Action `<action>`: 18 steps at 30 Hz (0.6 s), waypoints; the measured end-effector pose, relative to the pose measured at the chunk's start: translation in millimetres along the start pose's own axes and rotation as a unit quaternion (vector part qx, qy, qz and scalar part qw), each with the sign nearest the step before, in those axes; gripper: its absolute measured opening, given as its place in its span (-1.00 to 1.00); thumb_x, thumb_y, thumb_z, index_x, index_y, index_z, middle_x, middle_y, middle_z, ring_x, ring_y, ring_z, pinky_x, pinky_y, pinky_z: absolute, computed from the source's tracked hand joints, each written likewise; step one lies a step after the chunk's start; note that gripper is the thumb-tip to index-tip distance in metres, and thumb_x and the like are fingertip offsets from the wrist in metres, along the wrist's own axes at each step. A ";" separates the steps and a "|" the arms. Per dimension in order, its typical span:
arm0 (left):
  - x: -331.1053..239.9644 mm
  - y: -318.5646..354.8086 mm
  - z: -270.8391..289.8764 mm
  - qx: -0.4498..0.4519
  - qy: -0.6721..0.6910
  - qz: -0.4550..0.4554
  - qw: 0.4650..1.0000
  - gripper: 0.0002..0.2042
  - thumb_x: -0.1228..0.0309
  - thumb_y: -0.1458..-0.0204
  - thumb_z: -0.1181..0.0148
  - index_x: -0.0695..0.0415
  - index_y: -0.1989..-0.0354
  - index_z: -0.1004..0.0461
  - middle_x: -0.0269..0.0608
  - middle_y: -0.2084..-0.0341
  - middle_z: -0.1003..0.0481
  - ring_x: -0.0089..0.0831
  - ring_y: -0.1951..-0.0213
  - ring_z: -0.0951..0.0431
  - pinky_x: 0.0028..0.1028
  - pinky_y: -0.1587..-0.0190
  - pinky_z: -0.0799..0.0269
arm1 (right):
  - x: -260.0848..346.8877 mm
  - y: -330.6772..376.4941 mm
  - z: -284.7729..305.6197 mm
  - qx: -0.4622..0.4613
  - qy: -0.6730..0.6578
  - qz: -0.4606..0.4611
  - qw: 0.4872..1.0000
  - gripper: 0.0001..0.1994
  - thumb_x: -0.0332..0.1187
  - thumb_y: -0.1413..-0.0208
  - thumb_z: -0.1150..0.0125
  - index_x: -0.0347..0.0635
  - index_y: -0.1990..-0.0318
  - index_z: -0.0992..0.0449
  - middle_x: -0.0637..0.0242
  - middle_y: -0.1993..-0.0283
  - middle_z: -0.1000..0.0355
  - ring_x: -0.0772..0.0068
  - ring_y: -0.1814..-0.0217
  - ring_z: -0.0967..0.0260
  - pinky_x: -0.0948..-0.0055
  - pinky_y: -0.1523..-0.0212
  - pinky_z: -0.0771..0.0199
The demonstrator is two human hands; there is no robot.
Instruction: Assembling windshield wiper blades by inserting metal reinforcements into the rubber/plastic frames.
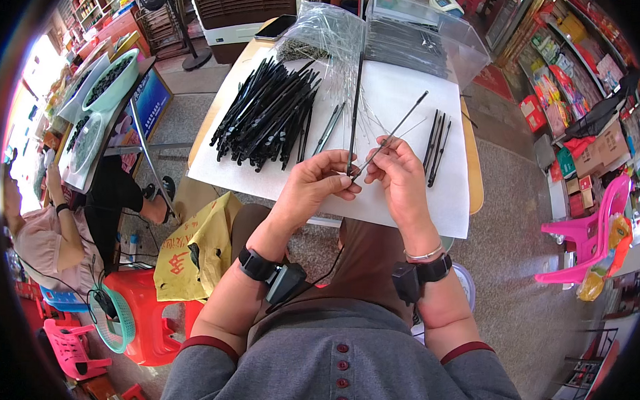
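Observation:
Over the front of the white-covered table [229, 176], my left hand [319, 180] pinches a long thin black rod [356, 102] that stands nearly upright. My right hand [397, 167] is closed on a second thin black rod [409, 117], tilted up to the right. The lower ends of both rods meet at my fingertips, where the exact contact is hidden. Left of my hands lies a big pile of black sticks [266, 113]. A few black sticks [437, 149] lie side by side at the right, and another thin stick [328, 128] rests just beyond my left hand.
At the table's far side are a clear plastic bag [326, 31] with thin wires spilling out and a clear bin [473, 54] of dark strips. A yellow bag [191, 248] sits on a red stool [140, 313]. Another person [65, 240] sits at left; a pink chair [594, 227] stands right.

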State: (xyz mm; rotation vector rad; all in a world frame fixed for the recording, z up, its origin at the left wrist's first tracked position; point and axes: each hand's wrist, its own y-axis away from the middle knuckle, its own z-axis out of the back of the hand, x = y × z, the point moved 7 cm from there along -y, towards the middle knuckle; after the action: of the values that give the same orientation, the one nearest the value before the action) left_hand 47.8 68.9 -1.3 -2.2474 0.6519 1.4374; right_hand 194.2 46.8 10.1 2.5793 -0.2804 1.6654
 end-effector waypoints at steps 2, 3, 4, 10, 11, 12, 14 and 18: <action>-1.9 1.2 -0.3 0.002 0.000 -0.006 1.000 -0.69 0.66 -0.07 -0.04 0.29 -0.03 -0.33 -0.14 0.28 -0.48 -0.36 0.28 -0.59 -0.49 0.24 -0.55 | 0.0 1.5 -0.4 -0.004 0.008 -0.003 1.000 -0.76 -0.50 -0.11 -0.04 -0.28 0.05 -0.32 0.31 0.31 -0.38 0.54 0.35 -0.33 0.52 0.33 -0.41; -2.9 2.8 -1.8 0.002 -0.009 0.012 1.000 -0.69 0.66 -0.08 -0.04 0.31 -0.03 -0.33 -0.16 0.30 -0.46 -0.37 0.28 -0.59 -0.50 0.23 -0.56 | 3.1 3.6 -1.4 -0.010 0.005 0.003 1.000 -0.76 -0.51 -0.10 -0.04 -0.30 0.06 -0.31 0.30 0.32 -0.38 0.55 0.37 -0.33 0.54 0.35 -0.42; -3.8 4.5 -3.2 0.002 -0.017 0.031 0.999 -0.69 0.67 -0.08 -0.05 0.32 -0.02 -0.34 -0.19 0.32 -0.44 -0.37 0.28 -0.58 -0.50 0.22 -0.56 | 6.3 5.9 -2.4 -0.016 0.002 0.008 1.000 -0.76 -0.51 -0.08 -0.05 -0.32 0.07 -0.31 0.29 0.33 -0.39 0.56 0.39 -0.34 0.56 0.37 -0.43; -5.2 33.9 -11.3 0.013 0.039 0.072 0.997 -0.69 0.65 -0.07 -0.08 0.30 -0.03 -0.35 -0.20 0.31 -0.46 -0.36 0.27 -0.60 -0.51 0.21 -0.57 | 17.6 32.1 -13.0 -0.013 0.019 0.021 1.000 -0.76 -0.54 -0.07 -0.03 -0.32 0.08 -0.31 0.26 0.34 -0.40 0.55 0.40 -0.35 0.56 0.40 -0.42; -6.9 37.5 -12.9 0.026 0.041 0.071 0.996 -0.69 0.65 -0.07 -0.07 0.30 -0.03 -0.35 -0.20 0.30 -0.46 -0.35 0.27 -0.60 -0.50 0.22 -0.58 | 17.8 37.0 -13.1 -0.013 0.019 0.019 1.000 -0.76 -0.54 -0.07 -0.03 -0.32 0.08 -0.31 0.26 0.34 -0.40 0.55 0.40 -0.35 0.56 0.40 -0.42; -10.0 41.7 -14.1 0.025 0.042 0.071 0.996 -0.69 0.65 -0.07 -0.07 0.30 -0.03 -0.35 -0.20 0.30 -0.46 -0.35 0.27 -0.60 -0.50 0.22 -0.58 | 17.3 41.9 -13.2 -0.008 0.016 0.013 1.000 -0.77 -0.53 -0.07 -0.04 -0.32 0.08 -0.31 0.26 0.34 -0.40 0.55 0.39 -0.35 0.56 0.41 -0.42; -11.4 50.9 -18.7 0.028 0.038 0.109 0.993 -0.69 0.66 -0.07 -0.06 0.30 -0.03 -0.34 -0.20 0.31 -0.46 -0.35 0.27 -0.60 -0.48 0.23 -0.59 | 17.3 50.1 -14.0 -0.003 0.013 0.005 1.000 -0.77 -0.53 -0.08 -0.06 -0.32 0.09 -0.31 0.26 0.34 -0.40 0.55 0.39 -0.36 0.56 0.41 -0.42; -13.4 63.6 -22.9 0.035 0.046 0.115 0.992 -0.69 0.66 -0.07 -0.07 0.31 -0.03 -0.34 -0.20 0.31 -0.47 -0.34 0.27 -0.60 -0.46 0.22 -0.60 | 16.2 63.1 -21.4 0.009 -0.002 -0.027 1.000 -0.78 -0.50 -0.10 -0.11 -0.30 0.10 -0.32 0.29 0.34 -0.39 0.56 0.37 -0.37 0.59 0.44 -0.42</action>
State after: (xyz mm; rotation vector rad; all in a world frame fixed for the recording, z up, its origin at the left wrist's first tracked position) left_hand 23.1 6.7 15.2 -2.2539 1.0049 1.3955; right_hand 169.9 -14.0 30.6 2.5789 -0.1938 1.6526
